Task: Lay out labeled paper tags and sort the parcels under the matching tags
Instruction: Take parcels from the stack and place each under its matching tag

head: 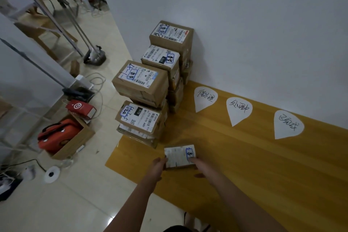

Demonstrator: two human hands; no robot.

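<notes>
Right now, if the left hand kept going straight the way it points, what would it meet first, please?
Probably the nearest stack of parcels. The left hand, gripping the small parcel with the right hand, points up the mat towards that stack's base, though depth is unclear.

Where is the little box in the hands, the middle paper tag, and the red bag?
Small white-labelled cardboard parcel [179, 156], head view, on its top label.
Middle white teardrop paper tag [238, 109], head view, on its handwritten centre.
Red-orange fabric bag [58, 135], head view, on its upper side.
</notes>
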